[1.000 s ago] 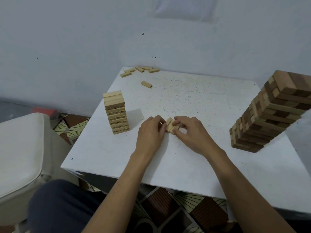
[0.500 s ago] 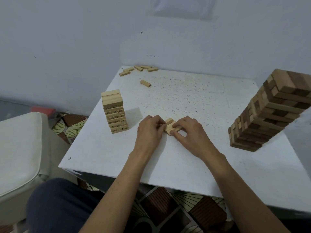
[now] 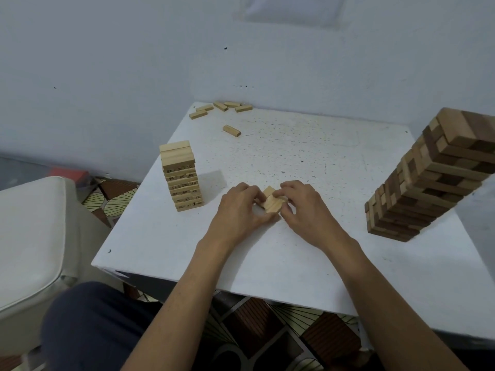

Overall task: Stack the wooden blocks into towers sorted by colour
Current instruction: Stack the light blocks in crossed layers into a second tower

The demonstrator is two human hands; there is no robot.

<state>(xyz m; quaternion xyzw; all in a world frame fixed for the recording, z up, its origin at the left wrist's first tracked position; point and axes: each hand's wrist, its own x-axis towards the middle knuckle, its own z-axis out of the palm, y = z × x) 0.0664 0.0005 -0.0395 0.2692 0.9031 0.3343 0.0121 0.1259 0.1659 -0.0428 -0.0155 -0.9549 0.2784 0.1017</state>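
Left hand (image 3: 238, 210) and right hand (image 3: 302, 207) both pinching a small cluster of pale blocks (image 3: 273, 203) on the white counter (image 3: 294, 263), pale numbered tower (image 3: 182, 180) at left, mixed brown tower (image 3: 426, 180) at right

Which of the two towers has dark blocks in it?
The tall wooden tower on the right: dark brown blocks mixed with pale. The short numbered wooden tower on the left is all pale.

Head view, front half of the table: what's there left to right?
Short pale wooden block tower with printed numbers → left hand → small cluster of pale wooden blocks gripped by both hands → right hand → tall mixed light-and-dark wooden block tower.
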